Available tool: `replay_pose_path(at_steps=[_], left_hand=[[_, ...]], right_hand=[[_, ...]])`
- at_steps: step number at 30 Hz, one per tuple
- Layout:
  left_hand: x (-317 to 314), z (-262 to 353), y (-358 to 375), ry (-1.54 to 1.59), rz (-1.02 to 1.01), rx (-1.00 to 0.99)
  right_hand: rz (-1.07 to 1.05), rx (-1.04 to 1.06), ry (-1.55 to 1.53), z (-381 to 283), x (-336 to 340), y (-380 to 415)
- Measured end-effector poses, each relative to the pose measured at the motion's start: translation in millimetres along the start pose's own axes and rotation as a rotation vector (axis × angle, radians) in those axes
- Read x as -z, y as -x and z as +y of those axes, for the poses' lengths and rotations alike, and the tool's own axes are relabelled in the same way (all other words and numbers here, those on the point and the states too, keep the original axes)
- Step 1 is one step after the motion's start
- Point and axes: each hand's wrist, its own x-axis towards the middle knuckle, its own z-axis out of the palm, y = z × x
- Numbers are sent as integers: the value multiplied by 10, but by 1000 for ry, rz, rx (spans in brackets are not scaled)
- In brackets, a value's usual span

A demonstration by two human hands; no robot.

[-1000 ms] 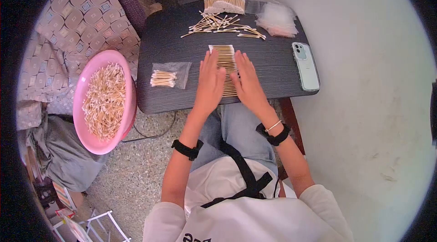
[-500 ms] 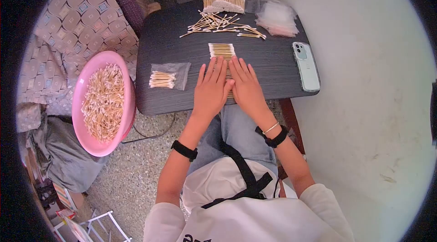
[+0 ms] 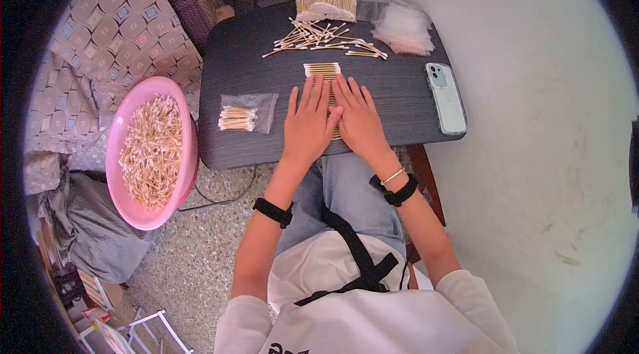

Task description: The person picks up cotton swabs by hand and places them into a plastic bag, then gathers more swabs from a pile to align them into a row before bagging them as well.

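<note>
While both hands lie flat, fingers spread, gripping nothing: left hand (image 3: 309, 122), right hand (image 3: 359, 121) press row of cotton swabs (image 3: 323, 72), running lengthwise away from body, mid-worktop (image 3: 253, 68), left of phone (image 3: 445, 97).

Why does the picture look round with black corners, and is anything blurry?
Head view: a fisheye lens bends everything into a circle, so the corners go black and the dark table edges curve. Light is soft and even; the wall looks bright, with no harsh glare. The left hand, right hand and row of cotton swabs look sharp; things near the rim smear.
</note>
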Motion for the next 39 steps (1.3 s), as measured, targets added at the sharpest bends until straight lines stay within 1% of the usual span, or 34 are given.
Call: replay_pose_path(at_steps=[7,10,13,19,25,28,31,34,37,39], left_hand=[[-38,-7,11,0,29,-2],[-32,-29,11,77,38,16],[62,-13,72,230,89,74],[268,122,398,-1,-137,-97],[249,117,388,-23,-125,-105],[262,80,394,-17,-150,-145],[205,68,428,103,-14,-56],[130,95,464,-97,10,-6],[133,126,450,-128,-3,-2],[121,115,442,-84,-11,-12]], right_hand=[[30,10,29,11,-35,25],[23,-30,-68,29,-11,21],[73,-88,-175,4,46,103],[-65,55,54,-61,186,422],[-60,38,99,-96,187,423],[-46,29,114,-115,207,456],[-49,41,81,-115,225,469],[-52,25,112,-150,239,472],[-67,13,24,-151,252,459],[-67,24,27,-147,249,461]])
